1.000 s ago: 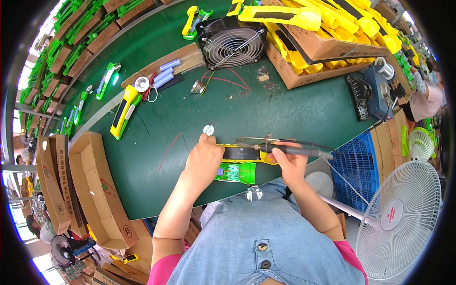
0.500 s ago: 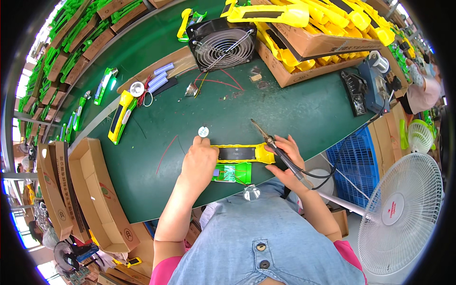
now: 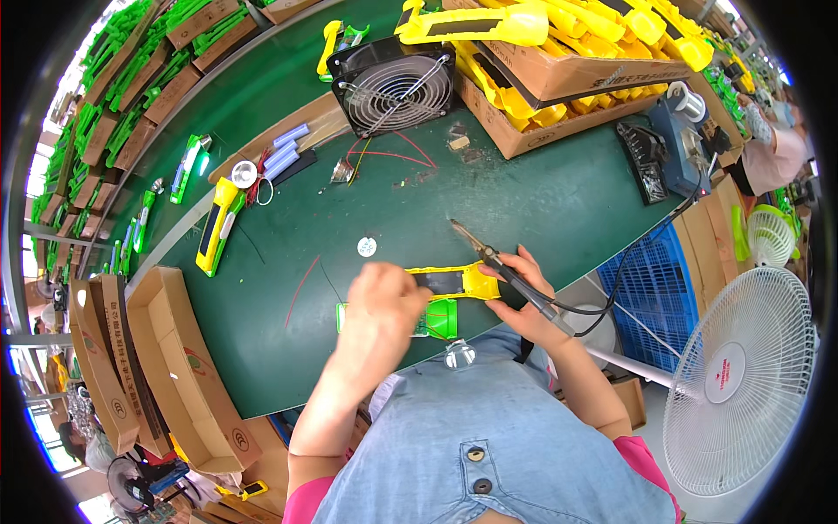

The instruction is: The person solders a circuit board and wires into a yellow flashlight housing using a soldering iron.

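My left hand (image 3: 380, 301) is closed, its fingers curled over the near left part of the work. Whatever it may pinch is hidden beneath it. A yellow flashlight shell (image 3: 480, 282) with a dark inner strip lies crosswise in front of me, its left end behind that hand. Just below sits a green shell half (image 3: 443, 320) with wires, partly covered by the same hand. A clear round lens or reflector (image 3: 459, 354) is at the table's edge beside it. My right hand (image 3: 529, 306) holds a soldering iron (image 3: 511, 272), tip pointing far left, with the thumb by the shell's right end.
Beyond are a white round sticker (image 3: 367, 247), red wire (image 3: 302, 291), a metal fan (image 3: 394, 92) and blue cells (image 3: 281, 160). A yellow-green flashlight (image 3: 218, 225) lies left. Cartons of yellow shells (image 3: 559, 74) stand at the back, a soldering station (image 3: 685, 144) right.
My left hand has moved right and nearer, off the yellow shell's left end and over the green half. The right hand and soldering iron keep nearly the same place.
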{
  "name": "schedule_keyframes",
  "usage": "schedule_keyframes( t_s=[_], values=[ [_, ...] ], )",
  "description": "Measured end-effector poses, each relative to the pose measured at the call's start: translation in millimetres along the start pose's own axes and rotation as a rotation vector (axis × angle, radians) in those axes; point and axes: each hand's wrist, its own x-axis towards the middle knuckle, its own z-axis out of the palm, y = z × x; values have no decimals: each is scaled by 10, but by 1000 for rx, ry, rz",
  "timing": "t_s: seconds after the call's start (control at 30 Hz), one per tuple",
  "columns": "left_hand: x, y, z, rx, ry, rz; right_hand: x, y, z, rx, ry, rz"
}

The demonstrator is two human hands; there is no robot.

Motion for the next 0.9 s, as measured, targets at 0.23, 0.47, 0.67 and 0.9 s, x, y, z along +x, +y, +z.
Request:
schedule_keyframes(
  t_s=[0.23, 0.47, 0.67, 0.9],
  values=[
    [-213, -2, 451, -87, 32, -15, 11, -6, 26, 37, -7, 23],
    [-172, 18, 617, -101, 234, -150, 137, 24, 171, 176, 21, -28],
    [-123, -80, 613, 16, 18, -305, 214, -16, 11, 112, 35, -298],
    [-65, -118, 575, 7, 14, -264, 290, 22, -229, 342, 121, 8]
  ],
)
